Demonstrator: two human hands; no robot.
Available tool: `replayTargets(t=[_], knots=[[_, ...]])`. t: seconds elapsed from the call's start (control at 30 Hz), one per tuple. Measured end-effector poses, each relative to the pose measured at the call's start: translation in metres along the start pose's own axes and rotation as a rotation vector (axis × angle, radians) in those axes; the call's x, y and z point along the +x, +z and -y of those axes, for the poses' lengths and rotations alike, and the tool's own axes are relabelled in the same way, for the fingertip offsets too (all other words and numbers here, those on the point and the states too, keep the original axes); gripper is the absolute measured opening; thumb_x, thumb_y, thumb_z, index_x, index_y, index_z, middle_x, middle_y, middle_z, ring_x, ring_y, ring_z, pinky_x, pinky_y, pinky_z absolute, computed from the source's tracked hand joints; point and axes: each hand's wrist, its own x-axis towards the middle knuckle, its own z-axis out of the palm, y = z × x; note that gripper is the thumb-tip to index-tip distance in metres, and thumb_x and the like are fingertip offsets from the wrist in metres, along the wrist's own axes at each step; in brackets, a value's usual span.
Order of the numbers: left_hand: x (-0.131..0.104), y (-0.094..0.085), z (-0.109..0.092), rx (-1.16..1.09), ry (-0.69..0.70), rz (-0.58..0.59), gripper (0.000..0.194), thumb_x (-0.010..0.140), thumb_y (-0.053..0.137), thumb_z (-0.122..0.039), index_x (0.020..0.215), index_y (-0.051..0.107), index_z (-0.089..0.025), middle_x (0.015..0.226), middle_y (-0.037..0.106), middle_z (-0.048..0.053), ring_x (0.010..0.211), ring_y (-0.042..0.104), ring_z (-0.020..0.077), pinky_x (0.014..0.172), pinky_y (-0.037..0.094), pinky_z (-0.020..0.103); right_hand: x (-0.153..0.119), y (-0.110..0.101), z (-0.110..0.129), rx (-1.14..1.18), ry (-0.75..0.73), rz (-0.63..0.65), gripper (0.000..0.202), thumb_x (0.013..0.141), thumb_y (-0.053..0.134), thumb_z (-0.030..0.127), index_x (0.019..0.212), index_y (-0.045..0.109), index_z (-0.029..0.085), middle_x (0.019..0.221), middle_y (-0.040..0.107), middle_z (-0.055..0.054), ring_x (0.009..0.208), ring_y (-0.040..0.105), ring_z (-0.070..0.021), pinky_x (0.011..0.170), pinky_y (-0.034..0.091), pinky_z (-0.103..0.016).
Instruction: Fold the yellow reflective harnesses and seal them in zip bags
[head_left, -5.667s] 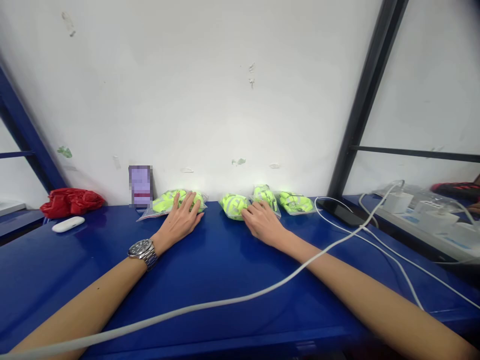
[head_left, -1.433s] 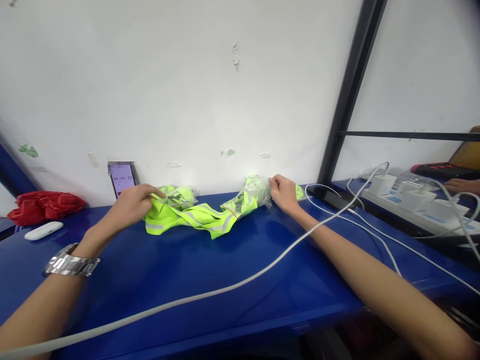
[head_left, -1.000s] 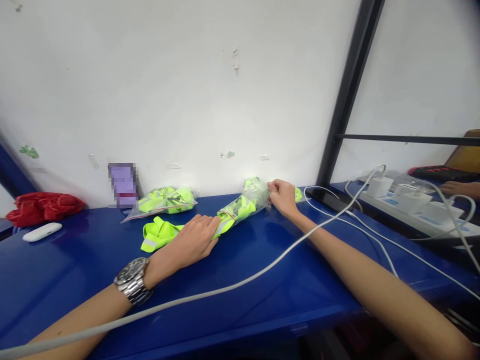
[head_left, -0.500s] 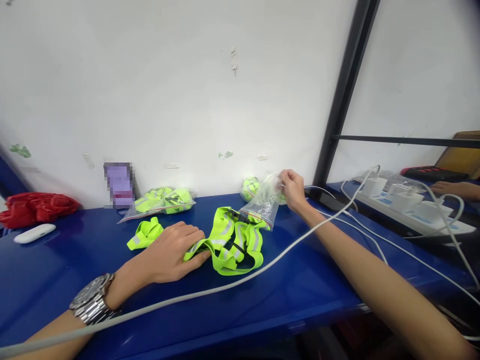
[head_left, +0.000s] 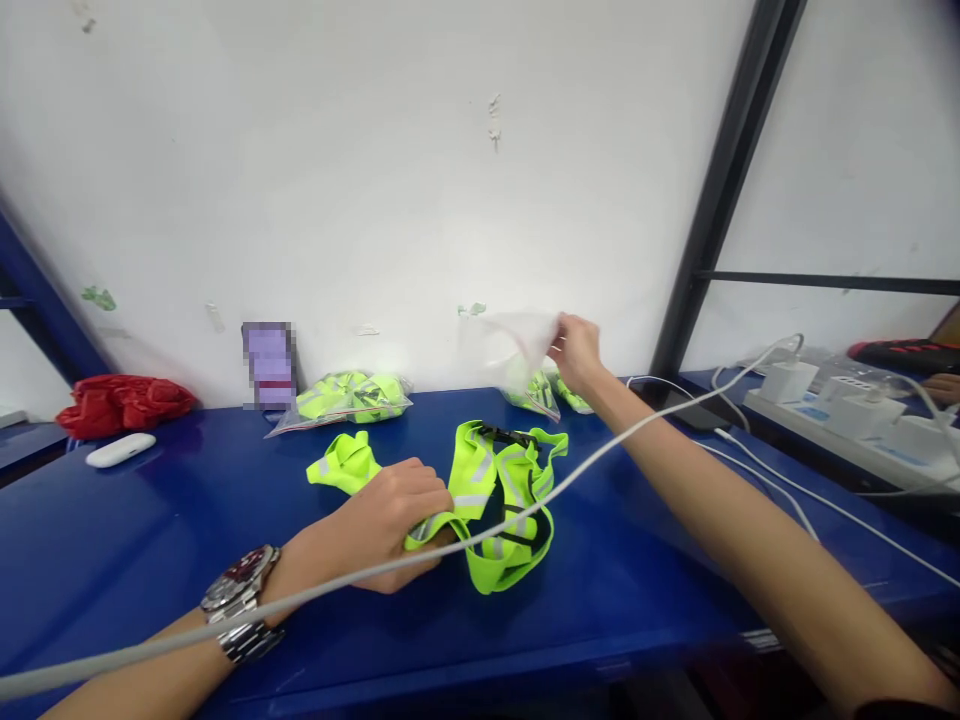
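Observation:
My left hand (head_left: 397, 515), with a metal watch on the wrist, is closed around part of a neon-yellow reflective vest (head_left: 480, 475) made of straps with silver stripes and black buckles. The rest of the vest lies loosely folded on the blue table to both sides of the hand. Farther back, my right hand (head_left: 579, 352) pinches the edge of a clear plastic bag (head_left: 514, 340), which is lifted and blurred by motion. Behind and below that bag sit more neon-yellow bundles (head_left: 534, 392) in clear bags, partly covered by it.
A bagged neon-yellow bundle (head_left: 352, 398) lies near the wall beside a propped phone (head_left: 270, 365). On the left are red fabric (head_left: 124, 402) and a white case (head_left: 120, 450). A white cable (head_left: 592, 465) crosses in front of both arms; a power strip with chargers (head_left: 862, 410) stands right.
My right hand has raised the clear bag off the vest and swung it leftward. My left hand has closed more tightly on the vest. The camera view has shifted a little.

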Motion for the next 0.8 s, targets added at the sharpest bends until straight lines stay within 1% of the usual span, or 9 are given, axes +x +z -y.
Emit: replayTargets(t=[0.13, 0.23, 0.3, 0.4, 0.5, 0.57, 0.67, 0.73, 0.8], knots=[[0.0, 0.006, -0.008, 0.06, 0.019, 0.003, 0.01, 0.083, 0.048, -0.027, 0.076, 0.047, -0.019, 0.071, 0.053, 0.002, 0.067, 0.045, 0.0177, 0.067, 0.034, 0.033, 0.0, 0.054, -0.007, -0.191, 0.059, 0.322, 0.016, 0.085, 0.045, 0.029, 0.076, 0.051, 0.018, 0.062, 0.055, -0.002, 0.052, 0.057, -0.0133, 0.053, 0.051, -0.028], [-0.003, 0.007, -0.006, 0.089, 0.003, -0.032, 0.008, 0.085, 0.047, -0.027, 0.08, 0.048, -0.02, 0.072, 0.052, 0.002, 0.068, 0.046, 0.0181, 0.066, 0.034, 0.032, -0.006, 0.076, -0.011, -0.363, 0.03, 0.44, 0.027, 0.087, 0.048, 0.03, 0.107, 0.055, 0.014, 0.08, 0.066, -0.01, 0.059, 0.062, -0.0182, 0.06, 0.053, -0.034], [-0.005, 0.007, -0.003, 0.093, -0.005, -0.041, 0.007, 0.085, 0.046, -0.025, 0.081, 0.048, -0.02, 0.072, 0.053, 0.002, 0.068, 0.046, 0.0177, 0.066, 0.035, 0.032, -0.016, 0.081, -0.008, -0.457, -0.047, 0.468, 0.043, 0.088, 0.049, 0.032, 0.127, 0.045, 0.014, 0.096, 0.067, -0.014, 0.076, 0.065, -0.0234, 0.073, 0.051, -0.039], [-0.006, 0.008, 0.0, 0.102, -0.003, -0.044, 0.006, 0.084, 0.047, -0.023, 0.08, 0.048, -0.019, 0.073, 0.055, 0.002, 0.067, 0.047, 0.0174, 0.067, 0.035, 0.032, -0.039, 0.076, 0.005, -0.547, -0.187, 0.53, 0.047, 0.088, 0.052, 0.04, 0.129, 0.046, 0.019, 0.107, 0.066, -0.013, 0.1, 0.06, -0.0285, 0.089, 0.044, -0.041], [-0.004, 0.01, 0.001, 0.126, -0.006, -0.063, 0.01, 0.085, 0.048, -0.026, 0.079, 0.049, -0.019, 0.073, 0.056, 0.003, 0.067, 0.047, 0.0174, 0.066, 0.035, 0.031, -0.066, 0.064, 0.023, -0.829, -0.35, 0.735, 0.053, 0.089, 0.041, 0.06, 0.115, 0.058, 0.017, 0.104, 0.067, -0.015, 0.097, 0.061, -0.031, 0.081, 0.044, -0.04], [-0.004, 0.011, 0.001, 0.14, -0.014, -0.072, 0.012, 0.086, 0.048, -0.028, 0.079, 0.05, -0.018, 0.072, 0.056, 0.003, 0.067, 0.048, 0.0175, 0.065, 0.035, 0.031, -0.081, 0.059, 0.033, -1.012, -0.418, 0.781, 0.065, 0.087, 0.038, 0.065, 0.122, 0.054, 0.013, 0.096, 0.067, -0.018, 0.089, 0.063, -0.0322, 0.073, 0.045, -0.039], [-0.003, 0.012, 0.0, 0.15, -0.022, -0.073, 0.011, 0.085, 0.049, -0.026, 0.079, 0.05, -0.018, 0.073, 0.056, 0.003, 0.068, 0.049, 0.0177, 0.066, 0.036, 0.031, -0.093, 0.06, 0.035, -1.207, -0.527, 0.827, 0.052, 0.085, 0.051, 0.048, 0.117, 0.056, 0.007, 0.094, 0.066, -0.022, 0.085, 0.063, -0.0342, 0.065, 0.044, -0.037], [-0.003, 0.012, 0.0, 0.151, -0.019, -0.073, 0.011, 0.086, 0.048, -0.026, 0.08, 0.051, -0.018, 0.073, 0.056, 0.003, 0.067, 0.048, 0.0176, 0.066, 0.036, 0.031, -0.093, 0.067, 0.03, -1.231, -0.554, 0.871, 0.036, 0.084, 0.051, 0.029, 0.112, 0.059, 0.008, 0.098, 0.066, -0.023, 0.085, 0.064, -0.0332, 0.063, 0.044, -0.036], [-0.003, 0.011, -0.001, 0.154, -0.01, -0.07, 0.009, 0.085, 0.047, -0.025, 0.082, 0.051, -0.018, 0.073, 0.056, 0.003, 0.067, 0.048, 0.0178, 0.066, 0.037, 0.032, -0.088, 0.077, 0.023, -1.199, -0.567, 0.92, 0.035, 0.083, 0.047, 0.018, 0.115, 0.058, 0.01, 0.101, 0.066, -0.022, 0.088, 0.064, -0.0316, 0.064, 0.044, -0.035]])
